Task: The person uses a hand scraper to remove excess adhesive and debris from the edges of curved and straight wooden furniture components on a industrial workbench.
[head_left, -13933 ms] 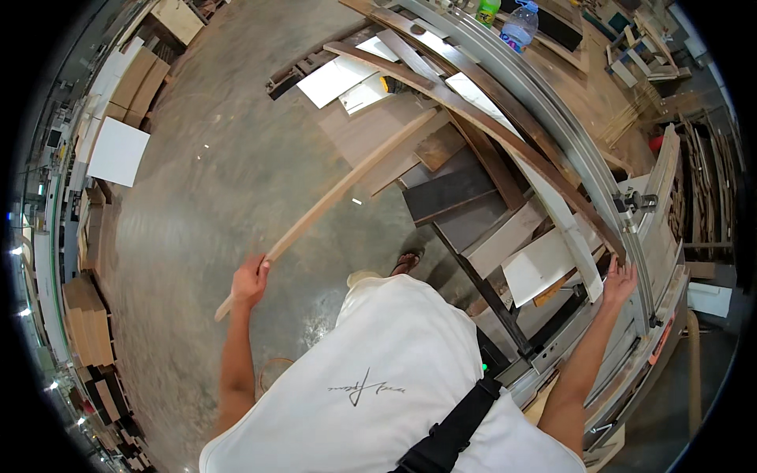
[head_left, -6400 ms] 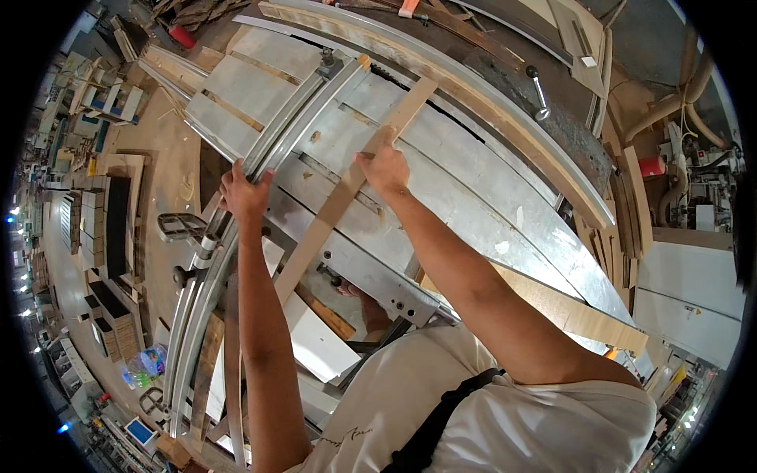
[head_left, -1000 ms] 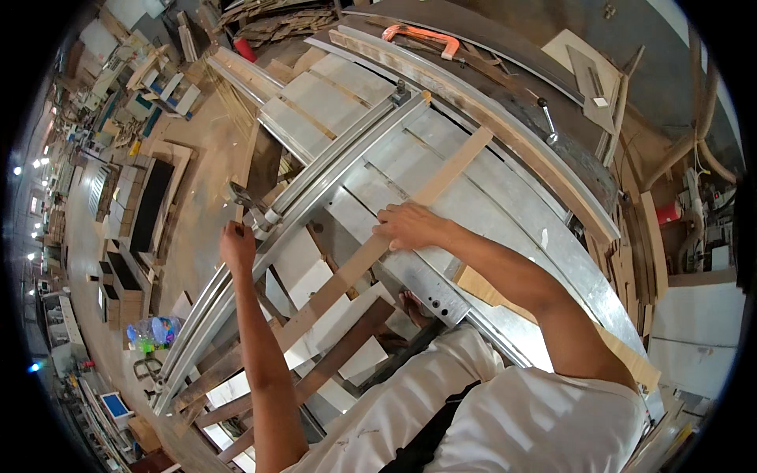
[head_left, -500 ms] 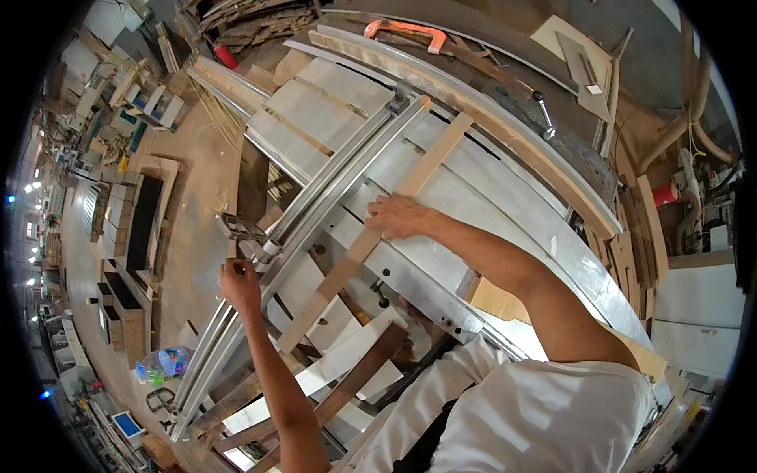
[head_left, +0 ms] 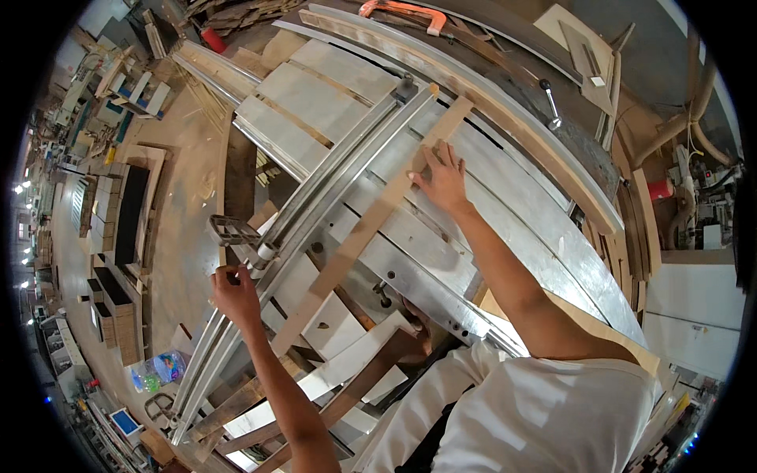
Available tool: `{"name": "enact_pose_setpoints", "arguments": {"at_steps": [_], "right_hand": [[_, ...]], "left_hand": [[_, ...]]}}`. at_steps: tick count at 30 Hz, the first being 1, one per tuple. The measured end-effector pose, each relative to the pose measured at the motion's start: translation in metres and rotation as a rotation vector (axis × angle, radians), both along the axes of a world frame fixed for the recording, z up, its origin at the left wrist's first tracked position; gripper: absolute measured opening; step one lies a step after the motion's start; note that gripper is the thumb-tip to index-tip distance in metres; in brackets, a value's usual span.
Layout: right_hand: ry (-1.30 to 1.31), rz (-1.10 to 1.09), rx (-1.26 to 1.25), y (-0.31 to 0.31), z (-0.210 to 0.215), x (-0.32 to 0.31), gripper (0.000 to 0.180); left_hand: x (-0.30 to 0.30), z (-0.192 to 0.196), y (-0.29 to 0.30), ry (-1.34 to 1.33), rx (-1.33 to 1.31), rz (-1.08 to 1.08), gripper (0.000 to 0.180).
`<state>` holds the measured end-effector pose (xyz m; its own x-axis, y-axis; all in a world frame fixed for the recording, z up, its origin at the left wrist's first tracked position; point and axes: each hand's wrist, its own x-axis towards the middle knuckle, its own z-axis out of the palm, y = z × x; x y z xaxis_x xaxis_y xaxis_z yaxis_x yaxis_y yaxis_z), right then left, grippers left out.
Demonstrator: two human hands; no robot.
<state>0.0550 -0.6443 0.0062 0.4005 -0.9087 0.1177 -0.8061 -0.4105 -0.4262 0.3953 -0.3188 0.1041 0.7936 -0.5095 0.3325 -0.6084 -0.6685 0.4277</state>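
Observation:
A long thin wooden strip [head_left: 359,236] lies diagonally across a metal machine table [head_left: 505,209], from the far fence down toward the near left. My right hand [head_left: 444,180] is over the strip's far half, fingers spread and thumb at its edge. Beside the double metal rail [head_left: 331,181], my left hand [head_left: 236,298] is closed with its fingertips together. Whatever it may hold is too small to make out. Just above that hand, a metal clamp-like bracket [head_left: 235,230] is fixed to the rail.
A wood-faced fence [head_left: 489,102] borders the table's far side, with an orange clamp [head_left: 406,14] behind it. Stacked offcuts and boards [head_left: 347,355] lie below the rail near my body. Plastic bottles [head_left: 164,369] stand on the floor at left.
My right hand has moved up and right along the strip, its fingers opening from a bent grip to a spread. The left hand has shifted slightly down and left, still closed.

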Motion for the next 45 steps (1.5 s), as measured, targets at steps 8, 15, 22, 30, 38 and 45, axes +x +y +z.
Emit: {"name": "enact_pose_setpoints", "arguments": {"at_steps": [8, 15, 22, 30, 38, 45], "right_hand": [[0.071, -0.005, 0.203, -0.02, 0.008, 0.023, 0.081], [0.09, -0.103, 0.178, -0.018, 0.006, 0.037, 0.081], [0.066, -0.082, 0.17, -0.011, 0.015, 0.047, 0.081], [0.071, -0.081, 0.064, -0.01, -0.005, 0.039, 0.079], [0.077, -0.055, 0.021, -0.012, -0.01, 0.031, 0.08], [0.023, -0.039, 0.038, -0.011, -0.008, 0.029, 0.079]], "left_hand": [[-0.001, 0.006, -0.002, -0.058, 0.013, -0.02, 0.018], [-0.016, 0.01, -0.012, -0.122, 0.173, 0.036, 0.022], [-0.087, -0.023, -0.079, -0.098, 0.147, -0.482, 0.071], [-0.112, -0.086, -0.115, -0.189, 0.233, -0.503, 0.126], [-0.12, -0.073, -0.146, -0.158, 0.34, -0.306, 0.109], [-0.123, -0.074, -0.146, -0.146, 0.36, -0.31, 0.103]]}}
